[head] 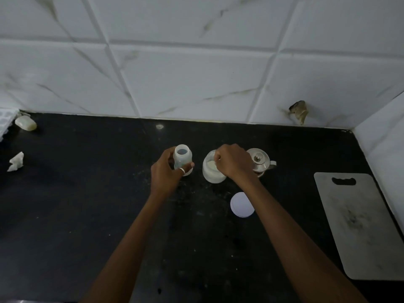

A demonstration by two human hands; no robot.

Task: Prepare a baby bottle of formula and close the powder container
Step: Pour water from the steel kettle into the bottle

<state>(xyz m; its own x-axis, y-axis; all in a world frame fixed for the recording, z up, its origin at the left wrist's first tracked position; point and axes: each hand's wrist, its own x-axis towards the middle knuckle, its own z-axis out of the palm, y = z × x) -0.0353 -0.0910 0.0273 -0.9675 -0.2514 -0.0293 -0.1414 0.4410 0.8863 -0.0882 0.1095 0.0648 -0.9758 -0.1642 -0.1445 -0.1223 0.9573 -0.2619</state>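
On my feed, the left hand (pixel 167 171) wraps its fingers round the open bottle (pixel 182 159), which stands upright on the black counter (pixel 87 193). The right hand (pixel 234 160) hovers over the powder jar (pixel 213 171), fingers curled tight at its mouth; I cannot tell what, if anything, they pinch. The lid (pixel 242 204) lies below that wrist, and a pot (pixel 261 159) sits just right of the knuckles.

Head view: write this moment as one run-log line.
left hand: grips open baby bottle | right hand: curled over powder jar mouth, grip unseen | jar lid: off, on countertop
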